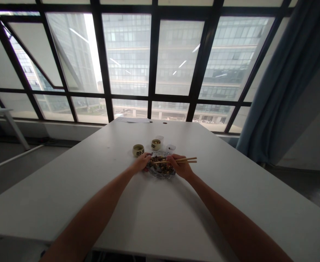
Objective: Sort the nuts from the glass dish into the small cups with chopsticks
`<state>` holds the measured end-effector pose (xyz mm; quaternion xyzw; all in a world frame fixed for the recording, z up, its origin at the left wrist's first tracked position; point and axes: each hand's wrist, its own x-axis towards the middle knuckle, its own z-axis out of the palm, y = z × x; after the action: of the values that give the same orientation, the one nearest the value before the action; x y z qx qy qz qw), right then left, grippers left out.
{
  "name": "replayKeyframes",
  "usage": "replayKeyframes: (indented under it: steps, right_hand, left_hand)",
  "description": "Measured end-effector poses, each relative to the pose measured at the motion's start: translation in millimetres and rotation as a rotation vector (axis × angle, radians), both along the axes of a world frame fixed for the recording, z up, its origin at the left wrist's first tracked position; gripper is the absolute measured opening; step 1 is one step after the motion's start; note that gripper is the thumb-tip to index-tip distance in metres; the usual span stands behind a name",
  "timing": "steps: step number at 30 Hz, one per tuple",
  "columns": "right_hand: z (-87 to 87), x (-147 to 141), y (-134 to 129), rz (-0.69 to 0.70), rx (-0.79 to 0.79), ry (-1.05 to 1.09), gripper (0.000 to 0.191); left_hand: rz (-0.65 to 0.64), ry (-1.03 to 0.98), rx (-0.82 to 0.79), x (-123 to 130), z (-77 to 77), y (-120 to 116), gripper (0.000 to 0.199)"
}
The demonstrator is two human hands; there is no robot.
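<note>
A clear, glassy-looking dish (161,176) filled with small dark and brownish mixed pieces sits on the white table. My left hand (142,162) is closed on the dish's left rim. In my right hand (179,166) is a pair of chopsticks (188,160); their tips reach left over the small pieces. Whether the tips pinch a piece is too small to tell. Just beyond my left hand stands a small cream cup (138,150) with dark lettering. A similar cup (155,144) behind the dish holds some light pieces.
Small whitish, translucent items (171,147) lie behind the dish. The white table (107,203) stretches towards large windows, with paper (134,120) and two dark round spots at its far edge. A blue curtain (269,98) hangs at the right; another white table (1,112) stands at the left.
</note>
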<state>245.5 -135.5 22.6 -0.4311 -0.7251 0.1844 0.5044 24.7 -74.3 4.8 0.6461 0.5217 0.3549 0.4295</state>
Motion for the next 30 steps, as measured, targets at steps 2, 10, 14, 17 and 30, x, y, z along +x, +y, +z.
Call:
replayKeyframes:
  steps: [2, 10, 14, 17, 30]
  right_hand:
    - [-2.6, -0.7, 1.1, 0.004, 0.001, -0.037, 0.052]
    - [-3.6, -4.7, -1.2, -0.016, -0.036, -0.029, 0.049]
    - [-1.5, -5.3, -1.6, -0.052, -0.036, 0.034, 0.053]
    - [0.2, -1.2, 1.9, -0.095, -0.036, 0.140, 0.059]
    - [-4.5, 24.4, 27.2, -0.285, -0.178, 0.662, 0.072]
  left_hand:
    - [0.003, 0.000, 0.002, 0.1, 0.9, -0.3, 0.039]
    - [0.017, 0.044, 0.012, 2.7, -2.2, 0.8, 0.039]
    - [0.076, 0.187, 0.237, -2.3, -4.0, 8.3, 0.032]
    - [0.179, 0.280, 0.434, -17.0, -0.7, 15.2, 0.032]
    - [0.319, 0.431, 0.550, -52.9, -19.3, 38.4, 0.027]
